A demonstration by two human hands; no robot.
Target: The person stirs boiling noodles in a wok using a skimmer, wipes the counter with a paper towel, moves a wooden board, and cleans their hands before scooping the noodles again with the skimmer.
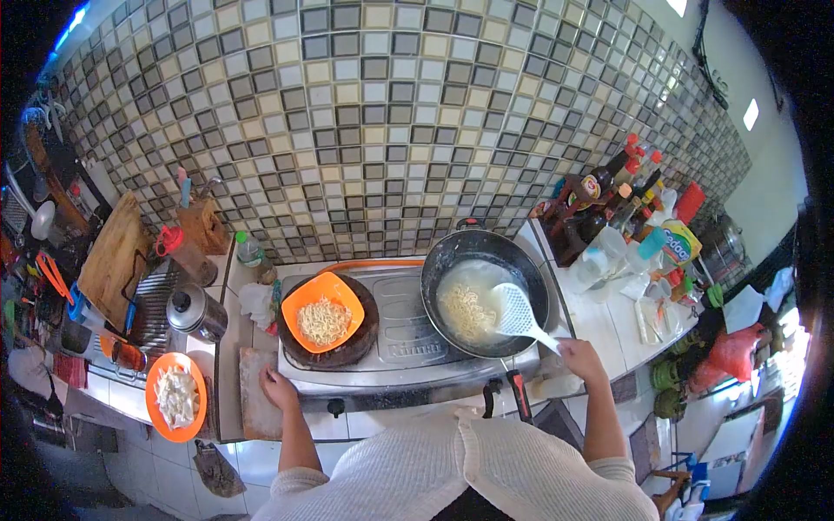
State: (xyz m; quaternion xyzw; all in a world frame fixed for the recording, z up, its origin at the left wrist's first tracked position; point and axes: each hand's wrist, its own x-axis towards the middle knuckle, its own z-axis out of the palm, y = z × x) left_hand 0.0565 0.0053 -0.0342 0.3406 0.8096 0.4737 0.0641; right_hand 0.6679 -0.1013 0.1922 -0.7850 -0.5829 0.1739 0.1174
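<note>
My right hand (584, 359) is closed around the handle of a white slotted turner (519, 311). The turner's head dips into a black wok (434, 286) on the right burner, where pale noodles (467, 311) sit in cloudy liquid. My left hand (278, 390), fingers curled with nothing visible in them, is by the right edge of a flat grey-brown board (257, 408) left of the stove. Behind that hand, an orange square bowl (294, 325) of noodles (324, 320) stands on the left burner.
An orange plate (202, 391) of white pieces lies at the left, near a metal canister (197, 314) and a wooden chopping board (111, 269). Several bottles (599, 204) and plastic containers (595, 260) crowd the right counter. The wok's handle (519, 395) juts toward my body.
</note>
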